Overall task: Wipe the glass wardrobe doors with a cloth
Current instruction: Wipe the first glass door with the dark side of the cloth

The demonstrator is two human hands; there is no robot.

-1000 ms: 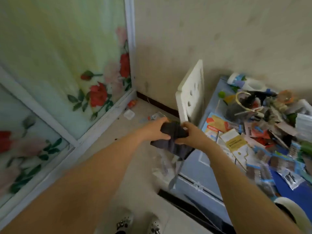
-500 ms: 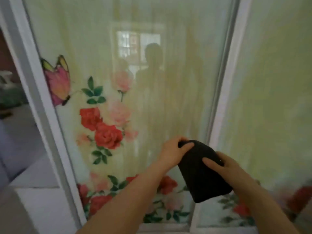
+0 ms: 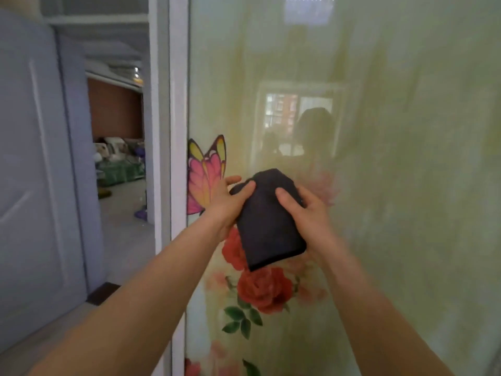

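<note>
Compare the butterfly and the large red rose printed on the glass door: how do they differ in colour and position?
The butterfly is pink with yellow wing tips; the red rose is plain red with green leaves. The butterfly sits higher, against the white frame, left of the left hand; the rose sits lower, below the dark cloth. Both are printed on the same glass door.

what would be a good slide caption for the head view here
Both hands, left and right, hold a folded dark cloth before the floral glass wardrobe door, beside its butterfly print.
</note>
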